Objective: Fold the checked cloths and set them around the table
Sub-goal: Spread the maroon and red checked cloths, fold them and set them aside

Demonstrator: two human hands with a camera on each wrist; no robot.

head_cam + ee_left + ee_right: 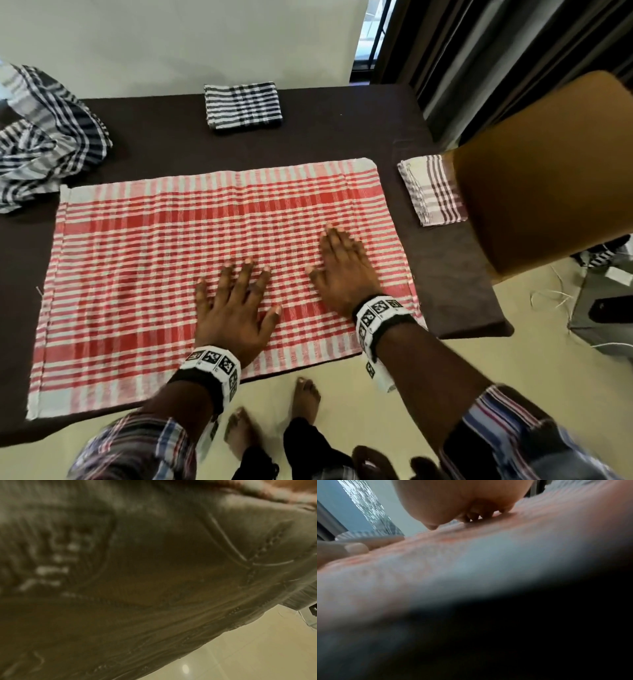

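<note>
A red and white checked cloth (144, 267) lies spread flat on the dark brown table (325, 137), reaching its near edge. My left hand (236, 301) rests flat on the cloth near its middle, fingers spread and straight. My right hand (342, 263) lies flat on the cloth towards its right end, fingers together. A folded dark blue checked cloth (243, 105) sits at the far edge. A folded maroon and white cloth (433, 190) lies at the right edge. The right wrist view shows blurred red cloth (471, 555) close up. The left wrist view shows only a blurred dark surface.
A heap of unfolded blue and white checked cloths (44, 137) lies at the table's far left. An orange-brown chair back (548, 171) stands at the right, over the maroon cloth's edge. My bare feet (274, 421) stand on the tiled floor. Dark curtains (479, 51) hang at the far right.
</note>
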